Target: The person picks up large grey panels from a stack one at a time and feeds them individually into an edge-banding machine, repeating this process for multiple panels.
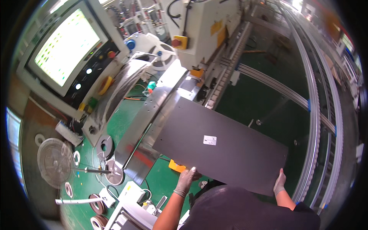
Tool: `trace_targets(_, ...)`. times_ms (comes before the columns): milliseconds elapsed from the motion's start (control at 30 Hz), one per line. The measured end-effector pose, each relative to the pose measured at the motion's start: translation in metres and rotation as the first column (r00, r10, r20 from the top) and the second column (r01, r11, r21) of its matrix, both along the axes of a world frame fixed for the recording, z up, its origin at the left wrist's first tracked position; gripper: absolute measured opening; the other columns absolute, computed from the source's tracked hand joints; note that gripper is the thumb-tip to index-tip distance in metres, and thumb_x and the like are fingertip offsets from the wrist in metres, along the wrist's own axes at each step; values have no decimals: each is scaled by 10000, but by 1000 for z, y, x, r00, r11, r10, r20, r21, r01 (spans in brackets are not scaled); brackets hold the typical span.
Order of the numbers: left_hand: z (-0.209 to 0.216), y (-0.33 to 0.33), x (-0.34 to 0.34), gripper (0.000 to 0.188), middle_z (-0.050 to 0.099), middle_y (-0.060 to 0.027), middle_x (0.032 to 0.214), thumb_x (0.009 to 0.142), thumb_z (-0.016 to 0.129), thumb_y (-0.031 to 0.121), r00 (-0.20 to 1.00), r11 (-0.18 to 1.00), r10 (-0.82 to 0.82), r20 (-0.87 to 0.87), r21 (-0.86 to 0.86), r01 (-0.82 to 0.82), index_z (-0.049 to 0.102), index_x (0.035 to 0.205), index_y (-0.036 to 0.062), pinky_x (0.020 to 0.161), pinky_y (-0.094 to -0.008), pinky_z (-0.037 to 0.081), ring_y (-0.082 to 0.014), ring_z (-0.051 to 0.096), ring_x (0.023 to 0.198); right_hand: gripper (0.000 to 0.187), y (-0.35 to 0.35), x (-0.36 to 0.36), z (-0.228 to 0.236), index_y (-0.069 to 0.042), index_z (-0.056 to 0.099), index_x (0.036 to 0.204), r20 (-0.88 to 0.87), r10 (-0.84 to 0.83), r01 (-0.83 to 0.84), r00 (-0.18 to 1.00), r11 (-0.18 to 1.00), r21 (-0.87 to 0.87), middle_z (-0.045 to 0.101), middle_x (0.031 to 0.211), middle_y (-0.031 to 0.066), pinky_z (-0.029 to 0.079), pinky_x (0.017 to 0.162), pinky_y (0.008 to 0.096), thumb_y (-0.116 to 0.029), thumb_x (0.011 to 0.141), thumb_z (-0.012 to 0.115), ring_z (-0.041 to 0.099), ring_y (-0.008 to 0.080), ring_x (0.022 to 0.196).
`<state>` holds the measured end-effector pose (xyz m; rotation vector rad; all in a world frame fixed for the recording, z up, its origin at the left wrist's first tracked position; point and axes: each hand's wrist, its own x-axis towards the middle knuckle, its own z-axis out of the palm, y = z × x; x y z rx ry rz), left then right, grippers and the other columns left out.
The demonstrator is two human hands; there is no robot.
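In the head view, a large flat dark-grey rectangular panel [241, 153] with small dark holes near its left end lies slantwise in front of the person's dark-clothed torso [245, 211], a small white printed label [209, 140] stuck near its middle. The left hand [187, 181], in a thin pale glove, is at the panel's near long edge, toward its left end; its thumb points up against the edge and its other fingers bend in toward the underside, clamped on the board, though the fingertips are hidden beneath it. The right hand [280, 183], also in a pale glove, grips the panel near its near right corner; the thumb stands up along the short right edge, and the remaining fingers are mostly out of sight, so how they are spread cannot be told. The panel's left end overlaps a shiny grey metal machine bed [132, 147], but whether it rests on it is unclear. Just beside the left hand is a yellow-orange block [176, 166]. Beyond the panel's far left corner stands a white machine housing [199, 42] carrying a yellow box with a red button [179, 42]. A long silvery rail track [311, 126] curves along the right, and to the left a round mesh fan [54, 163] stands near a grey coiled roll [101, 152] on the green floor [86, 188].
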<state>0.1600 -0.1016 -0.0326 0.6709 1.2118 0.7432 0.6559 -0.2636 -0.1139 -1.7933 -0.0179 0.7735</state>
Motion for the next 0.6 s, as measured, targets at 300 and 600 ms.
trace_targets(300,22,69,-26,321,688,-142,916,1010,507,247,716,783,498,-490,609,-129,640,1024,-46,816,-338,501,-209,653,870,569,69,-36,85,-20,570,1210,-244,16,-17,970,1000,-3,607,1234,112,467,981,437,-540,985,520,583,268,1116)
trace_targets(600,1,143,-19,553,708,-152,1062,1064,401,416,930,937,315,-188,215,-274,640,1102,-81,869,-340,548,-221,689,963,651,109,-17,96,-39,497,1366,-258,9,-23,966,998,-52,531,1391,125,400,1065,456,-565,982,506,516,289,1251)
